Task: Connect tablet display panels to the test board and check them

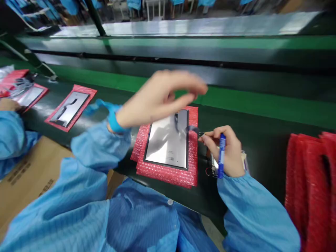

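Observation:
A display panel with a silvery back and dark edges lies on red bubble-wrap bags on the bench in front of me. My left hand, with a blue wrist band, hovers over the panel's far end, slightly blurred. Its fingers are loosely bent, with a gap above the thumb and nothing visible in them. To the panel's right, my right hand pinches the end of a dark flex cable running from the panel. A blue marker is tucked in that same hand. Partly hidden beneath it lies a small electronic board.
Another panel on red bubble wrap lies to the left. Beyond it, a co-worker's hand touches a further panel. Folded red bubble-wrap bags stand at right. A cardboard box sits below the bench edge at left.

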The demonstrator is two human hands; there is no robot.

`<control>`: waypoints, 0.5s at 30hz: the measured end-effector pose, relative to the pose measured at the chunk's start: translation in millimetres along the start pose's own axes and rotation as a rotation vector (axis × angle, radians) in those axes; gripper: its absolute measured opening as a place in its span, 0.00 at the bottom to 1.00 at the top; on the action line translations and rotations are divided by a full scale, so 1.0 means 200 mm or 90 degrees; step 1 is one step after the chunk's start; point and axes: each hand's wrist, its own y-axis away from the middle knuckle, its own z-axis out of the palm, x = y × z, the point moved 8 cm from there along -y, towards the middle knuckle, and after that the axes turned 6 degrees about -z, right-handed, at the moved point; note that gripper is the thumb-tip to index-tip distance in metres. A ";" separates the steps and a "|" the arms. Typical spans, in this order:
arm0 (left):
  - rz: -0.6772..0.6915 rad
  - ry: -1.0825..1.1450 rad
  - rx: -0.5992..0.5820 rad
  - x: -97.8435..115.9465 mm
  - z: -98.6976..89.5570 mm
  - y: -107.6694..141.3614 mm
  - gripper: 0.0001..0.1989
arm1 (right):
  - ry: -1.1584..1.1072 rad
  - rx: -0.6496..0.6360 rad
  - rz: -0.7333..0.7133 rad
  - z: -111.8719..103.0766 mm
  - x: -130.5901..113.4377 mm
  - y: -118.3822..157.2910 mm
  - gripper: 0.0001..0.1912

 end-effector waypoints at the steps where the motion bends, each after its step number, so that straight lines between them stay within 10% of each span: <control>1: 0.009 0.025 -0.037 -0.01 0.08 0.00 0.13 | 0.025 -0.015 -0.006 0.01 0.00 0.01 0.15; 7: -0.112 0.122 -0.126 -0.27 0.53 0.16 0.15 | 0.081 -0.105 -0.038 0.09 -0.02 0.03 0.13; 15: -0.233 0.184 -0.133 -0.34 0.58 0.22 0.05 | 0.111 -0.158 -0.078 0.17 -0.03 0.06 0.13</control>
